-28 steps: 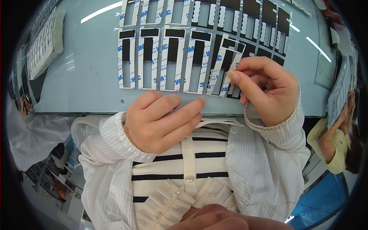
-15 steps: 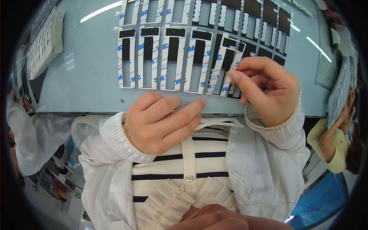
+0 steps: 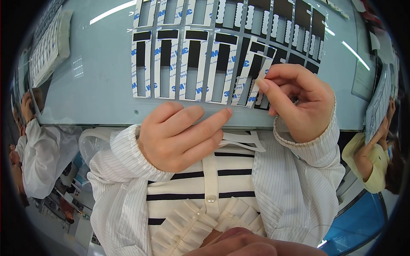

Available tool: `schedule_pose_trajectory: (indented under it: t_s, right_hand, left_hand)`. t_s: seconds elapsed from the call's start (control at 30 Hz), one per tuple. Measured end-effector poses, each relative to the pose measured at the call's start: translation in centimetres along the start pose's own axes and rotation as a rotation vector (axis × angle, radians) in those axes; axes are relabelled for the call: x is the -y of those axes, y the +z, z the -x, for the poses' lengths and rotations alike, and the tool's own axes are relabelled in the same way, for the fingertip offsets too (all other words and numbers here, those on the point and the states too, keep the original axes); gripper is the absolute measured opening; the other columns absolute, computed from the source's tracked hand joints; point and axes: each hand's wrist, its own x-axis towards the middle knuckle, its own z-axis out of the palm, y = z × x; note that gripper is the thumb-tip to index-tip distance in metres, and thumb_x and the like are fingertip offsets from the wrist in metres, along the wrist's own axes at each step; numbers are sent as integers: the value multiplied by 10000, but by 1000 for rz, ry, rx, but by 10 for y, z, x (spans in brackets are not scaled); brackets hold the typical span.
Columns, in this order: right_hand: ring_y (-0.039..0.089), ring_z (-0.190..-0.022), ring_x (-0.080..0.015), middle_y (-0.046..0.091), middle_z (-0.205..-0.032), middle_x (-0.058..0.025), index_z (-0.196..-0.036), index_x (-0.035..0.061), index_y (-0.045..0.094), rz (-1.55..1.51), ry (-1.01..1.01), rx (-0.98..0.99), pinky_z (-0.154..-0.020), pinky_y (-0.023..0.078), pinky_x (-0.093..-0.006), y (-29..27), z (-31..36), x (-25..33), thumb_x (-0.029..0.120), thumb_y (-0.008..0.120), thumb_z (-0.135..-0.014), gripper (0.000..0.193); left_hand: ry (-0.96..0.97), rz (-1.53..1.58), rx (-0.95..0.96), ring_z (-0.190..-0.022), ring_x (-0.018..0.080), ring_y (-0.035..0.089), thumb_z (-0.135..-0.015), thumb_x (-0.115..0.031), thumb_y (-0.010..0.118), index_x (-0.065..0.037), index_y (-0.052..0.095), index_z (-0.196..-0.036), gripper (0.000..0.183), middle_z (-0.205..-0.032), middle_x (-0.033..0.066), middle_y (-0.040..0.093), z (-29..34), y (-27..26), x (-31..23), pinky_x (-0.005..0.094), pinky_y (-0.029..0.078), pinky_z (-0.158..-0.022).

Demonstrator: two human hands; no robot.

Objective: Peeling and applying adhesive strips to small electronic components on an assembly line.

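Observation:
My right hand pinches the right side of a white adhesive frame with blue print, between thumb and index finger. That frame lies tilted over a black panel at the right end of the front row. To its left, several similar frames sit straight on black panels. My left hand hovers at the table's front edge, index finger stretched toward the tilted frame, the other fingers curled. A thin white frame-shaped piece sticks out from under these fingers, apparently held by them; the grip itself is hidden.
Behind, black panels with wavy white strips form another row. A wrapped stack of sheets stands at the left. A person in white is at far left; one in a yellow top is at far right, near pale striped sheets.
The tilted frame and my right hand have shifted very slightly right. My left index fingertip has edged right, and the thin white piece below it has swung lower. The person at left has moved a hand into view.

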Motion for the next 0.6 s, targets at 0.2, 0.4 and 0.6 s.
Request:
schedule_pose_trajectory:
  t_s: [0.2,0.4,0.6]
  right_hand:
    - [615,-603,-25,705,-764,-23,-977,-10,709,-9,-9,-59,-557,458,-166,2,2,-2,30,745,-869,121]
    - [620,-601,-28,704,-748,-24,-977,-12,709,-8,-37,-71,-557,462,-176,3,3,-4,22,749,-861,127]
    - [620,-599,-27,703,-745,-19,-973,-13,707,-9,-62,-88,-555,460,-175,4,3,-5,14,747,-860,123]
  left_hand:
    - [-18,-9,12,-835,166,565,-761,-157,705,-115,622,-779,94,-1162,57,717,-2,0,-2,266,412,-672]
    - [-3,-32,13,-829,170,567,-764,-149,703,-112,616,-783,97,-1153,63,724,-1,-2,-2,268,412,-684]
    - [-6,-28,5,-825,171,563,-781,-145,700,-107,605,-768,104,-1170,69,723,-2,-1,-2,269,412,-685]
